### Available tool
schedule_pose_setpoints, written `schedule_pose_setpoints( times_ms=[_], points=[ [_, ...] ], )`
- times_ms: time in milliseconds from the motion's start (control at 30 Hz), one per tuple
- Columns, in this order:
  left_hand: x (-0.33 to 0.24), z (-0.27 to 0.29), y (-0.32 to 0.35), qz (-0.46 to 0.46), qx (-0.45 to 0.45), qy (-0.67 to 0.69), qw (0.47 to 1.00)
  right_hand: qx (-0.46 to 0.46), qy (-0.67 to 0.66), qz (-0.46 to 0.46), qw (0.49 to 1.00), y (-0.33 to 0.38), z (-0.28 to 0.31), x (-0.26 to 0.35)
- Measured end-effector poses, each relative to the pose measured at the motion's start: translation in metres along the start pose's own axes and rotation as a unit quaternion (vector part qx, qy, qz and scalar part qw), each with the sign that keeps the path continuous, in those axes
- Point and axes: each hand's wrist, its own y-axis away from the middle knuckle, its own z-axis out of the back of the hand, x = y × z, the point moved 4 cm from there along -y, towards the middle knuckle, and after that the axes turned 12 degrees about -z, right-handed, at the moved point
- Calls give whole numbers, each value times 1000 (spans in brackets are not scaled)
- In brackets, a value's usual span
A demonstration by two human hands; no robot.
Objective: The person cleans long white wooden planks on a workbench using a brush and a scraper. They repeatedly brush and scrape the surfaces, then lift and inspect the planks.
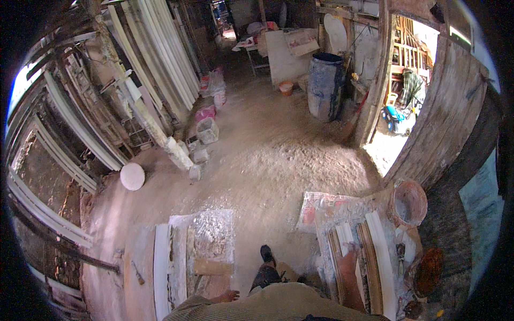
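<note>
My right hand [347, 259] reaches down at the lower right. Its fingers and thumb are around a narrow white moulding strip [345, 234] that lies lengthwise between brown wooden strips [369, 262]. Another, longer white strip [383, 262] lies just to the right. My left hand [229, 296] is low and left of my body, its fingers loosely extended with nothing seen in them. The nearest thing to it is a short wooden board [213, 267] beside a white powder-covered surface [211, 232].
A round bucket [410, 202] stands beyond the strips on the right. Long white mouldings [166, 48] lean along the left side. A blue drum [325, 85] stands near the bright doorway. A pale round disc [132, 176] and a grey square container [207, 130] sit on the dusty floor.
</note>
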Motion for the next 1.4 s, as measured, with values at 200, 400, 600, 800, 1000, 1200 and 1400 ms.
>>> schedule_pose_setpoints(
  times_ms=[200,400,600,800,1000,1200,1400],
  points=[
    [-107,47,-78,-67,-6,-28,997,53,-201,-169,963,-40,-37,55],
    [-320,43,-137,-310,-58,-119,941,138,121,-220,958,-61,-74,61],
    [-426,-29,-137,-340,-1,-139,930,133,184,-258,939,-40,-67,39],
    [-397,-187,-117,-439,195,-277,832,85,213,-236,944,8,-28,-1],
    [-297,-363,-37,-506,327,-379,703,36,135,-176,974,68,39,-42],
    [-147,-467,63,-683,327,-420,501,8,83,-122,989,177,118,-126],
    [-35,-516,144,-570,319,-641,402,21,93,-199,975,297,216,-178]
  ],
)
